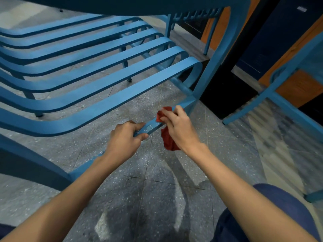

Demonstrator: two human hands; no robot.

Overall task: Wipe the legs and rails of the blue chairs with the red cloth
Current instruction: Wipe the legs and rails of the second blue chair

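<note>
A blue slatted chair [97,70] fills the upper left, seen from low down. Its lower side rail [152,125] runs diagonally from the lower left up to the right-hand leg [215,60]. My left hand [125,137] grips this rail, fingers curled over its top and thumb along its underside. Just to the right, my right hand [176,124] holds the red cloth [167,140] wrapped round the same rail, close to where the rail meets the leg. Part of the cloth hangs below my palm.
A second blue chair [279,95] stands at the right, its legs on the speckled grey floor [157,180]. Another blue chair [194,16] is further back. Dark cabinets with orange wood panels [297,88] line the right side. My knee in blue trousers [272,215] is at the lower right.
</note>
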